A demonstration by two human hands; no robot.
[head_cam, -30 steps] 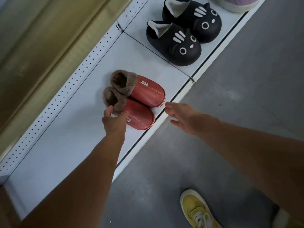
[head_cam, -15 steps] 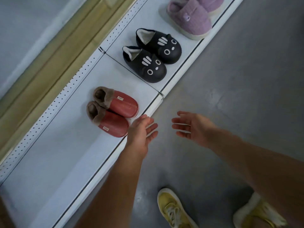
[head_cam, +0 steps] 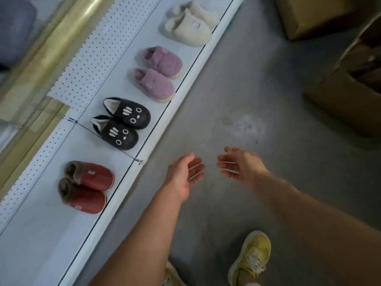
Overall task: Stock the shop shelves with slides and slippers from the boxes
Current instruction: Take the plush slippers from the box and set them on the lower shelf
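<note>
A low white shelf (head_cam: 47,234) runs from lower left to upper right. On it stand a pair of red slippers with brown fur cuffs (head_cam: 86,187), a black cat-face pair (head_cam: 121,123), a purple fuzzy pair (head_cam: 157,73) and a cream fuzzy pair (head_cam: 190,25). My left hand (head_cam: 183,174) and my right hand (head_cam: 241,165) hover over the grey floor in front of the shelf, palms facing each other, fingers straight, holding nothing. Cardboard boxes (head_cam: 346,100) sit at the right.
A second closed cardboard box (head_cam: 309,15) stands at the upper right. My yellow shoes (head_cam: 251,259) are on the grey floor (head_cam: 237,112) below the hands. The shelf's perforated back panel (head_cam: 92,58) rises at the left.
My left hand let go of the red slippers and drew back off the shelf over the floor. The view swung right, bringing in the purple and cream pairs and the boxes.
</note>
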